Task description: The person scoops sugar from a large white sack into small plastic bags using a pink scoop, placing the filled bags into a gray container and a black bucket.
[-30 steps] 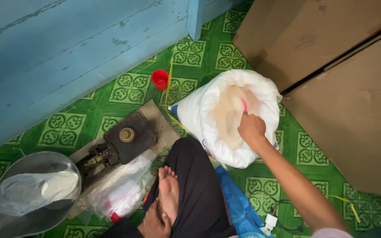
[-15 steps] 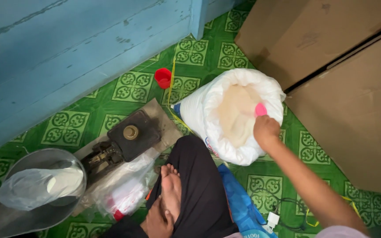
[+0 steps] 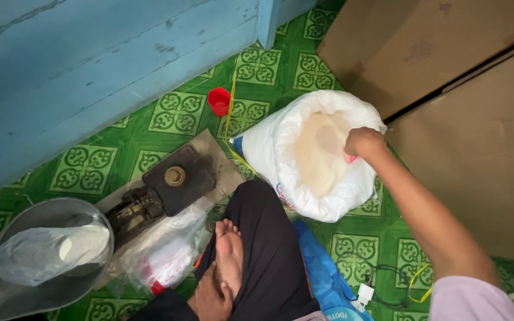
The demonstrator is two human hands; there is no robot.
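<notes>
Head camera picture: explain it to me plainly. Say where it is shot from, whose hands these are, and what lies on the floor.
The camera sits on a person's head and looks down at a green tiled floor. They sit cross-legged. The right hand reaches into an open white sack of pale grain and grips something pink. The left hand rests by the bare foot. Nearby lie a red cup, a black scale, a metal pan holding a plastic bag, and cardboard boxes.

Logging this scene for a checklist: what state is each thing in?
White sack: open, rim rolled down, pale grain inside.
Right hand: inside the sack mouth, closed on a pink scoop.
Left hand: resting at the foot.
Red cup: upright on the floor.
Metal bowl: holds a plastic bag.
</notes>
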